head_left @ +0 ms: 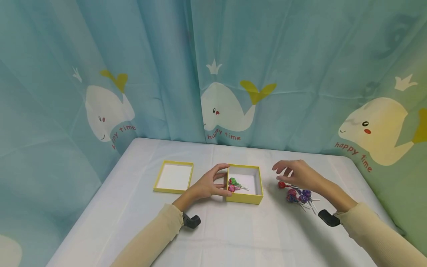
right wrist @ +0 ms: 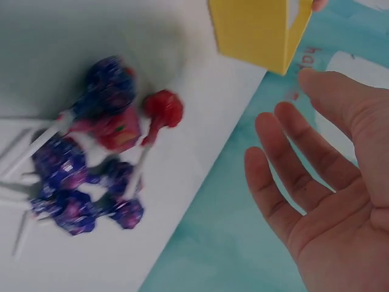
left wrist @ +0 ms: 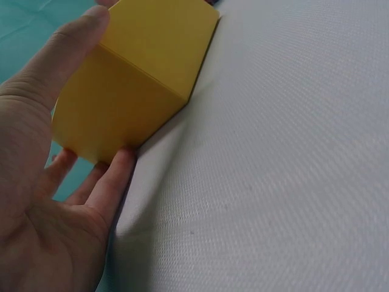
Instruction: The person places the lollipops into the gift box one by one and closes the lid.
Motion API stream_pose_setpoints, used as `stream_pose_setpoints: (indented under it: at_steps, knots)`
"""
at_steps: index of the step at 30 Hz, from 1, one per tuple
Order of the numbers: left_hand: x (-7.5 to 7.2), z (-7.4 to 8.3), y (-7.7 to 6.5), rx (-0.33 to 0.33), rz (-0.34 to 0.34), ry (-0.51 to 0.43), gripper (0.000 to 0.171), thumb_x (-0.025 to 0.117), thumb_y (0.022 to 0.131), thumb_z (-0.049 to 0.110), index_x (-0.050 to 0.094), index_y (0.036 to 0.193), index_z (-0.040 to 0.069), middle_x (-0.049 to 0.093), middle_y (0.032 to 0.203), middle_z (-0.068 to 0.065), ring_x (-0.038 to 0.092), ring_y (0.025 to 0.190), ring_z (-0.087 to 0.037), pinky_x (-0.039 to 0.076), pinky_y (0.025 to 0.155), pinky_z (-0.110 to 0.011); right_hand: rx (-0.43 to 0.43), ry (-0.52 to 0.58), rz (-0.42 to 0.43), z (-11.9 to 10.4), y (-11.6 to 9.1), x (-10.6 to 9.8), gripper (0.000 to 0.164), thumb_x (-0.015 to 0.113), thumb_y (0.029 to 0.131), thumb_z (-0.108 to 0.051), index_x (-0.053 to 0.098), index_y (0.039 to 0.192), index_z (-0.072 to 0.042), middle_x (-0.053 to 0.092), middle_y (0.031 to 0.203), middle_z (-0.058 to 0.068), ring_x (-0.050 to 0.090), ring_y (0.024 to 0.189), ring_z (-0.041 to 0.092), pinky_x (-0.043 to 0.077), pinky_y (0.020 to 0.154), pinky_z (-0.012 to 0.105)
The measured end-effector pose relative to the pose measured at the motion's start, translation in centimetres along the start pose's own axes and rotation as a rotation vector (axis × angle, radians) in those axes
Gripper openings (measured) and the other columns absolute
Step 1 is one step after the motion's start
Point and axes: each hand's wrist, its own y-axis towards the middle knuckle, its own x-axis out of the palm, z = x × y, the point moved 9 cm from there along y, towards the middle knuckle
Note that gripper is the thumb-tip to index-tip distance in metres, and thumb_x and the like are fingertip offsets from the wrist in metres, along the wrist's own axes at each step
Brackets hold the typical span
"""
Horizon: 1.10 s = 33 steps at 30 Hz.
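Note:
A yellow box [head_left: 244, 199] with a white inside stands on the table in the head view. Inside it, at the left, lie a green lollipop [head_left: 232, 181] and a pink lollipop [head_left: 232, 188]. My left hand [head_left: 208, 184] holds the box by its left end, thumb at the near corner and fingers spread toward the far one. Above the table to the right of the box hovers my right hand [head_left: 298, 173], its fingers loosely bent around nothing. Just below it is a red lollipop [right wrist: 164, 108], beside a pile of purple and pink lollipops [right wrist: 61, 161].
To the left of the box lies its yellow-rimmed lid [head_left: 173, 177], white inside up. A white cloth covers the table [head_left: 230, 230]. Behind the far edge hangs a blue-green curtain [head_left: 166, 74] printed with whales.

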Motion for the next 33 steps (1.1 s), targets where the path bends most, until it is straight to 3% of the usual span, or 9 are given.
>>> stream_pose_setpoints:
  at_steps: [6, 14, 22, 33]
  knots:
    - [0.1, 0.3, -0.2, 0.007, -0.010, -0.002, 0.094, 0.089, 0.080, 0.005, 0.037, 0.156, 0.021, 0.029, 0.165, -0.006, 0.035, 0.150, -0.029, 0.053, 0.106, -0.035, 0.063, -0.006, -0.047, 2.4, -1.0, 0.9, 0.032, 0.080, 0.088, -0.007, 0.069, 0.118, -0.005, 0.071, 0.102, 0.009, 0.067, 0.083, 0.014, 0.058, 0.065, 0.024]
    - [0.2, 0.2, -0.1, -0.005, -0.006, 0.012, 0.094, 0.089, 0.080, 0.005, 0.037, 0.155, 0.024, 0.031, 0.164, -0.002, 0.036, 0.149, -0.025, 0.053, 0.106, -0.033, 0.174, 0.014, -0.141, 5.0, -1.1, 3.2, 0.032, 0.079, 0.090, -0.014, 0.067, 0.119, -0.005, 0.069, 0.096, 0.002, 0.065, 0.079, 0.014, 0.058, 0.065, 0.026]
    - [0.3, 0.3, 0.0, 0.005, -0.014, 0.029, 0.094, 0.087, 0.082, 0.005, 0.034, 0.157, 0.019, 0.027, 0.166, -0.010, 0.035, 0.150, -0.030, 0.053, 0.106, -0.035, 0.175, 0.019, -0.156, 4.9, -0.6, 4.0, 0.028, 0.079, 0.090, -0.011, 0.067, 0.114, -0.004, 0.072, 0.091, 0.003, 0.064, 0.075, 0.015, 0.057, 0.062, 0.028]
    - [0.2, 0.2, 0.1, 0.002, -0.019, 0.034, 0.094, 0.087, 0.081, 0.005, 0.034, 0.157, 0.020, 0.026, 0.166, -0.011, 0.034, 0.150, -0.030, 0.053, 0.106, -0.034, 0.156, -0.020, -0.121, 4.9, -0.4, 4.3, 0.017, 0.080, 0.087, -0.005, 0.069, 0.100, -0.008, 0.069, 0.086, 0.000, 0.058, 0.071, 0.013, 0.052, 0.059, 0.026]
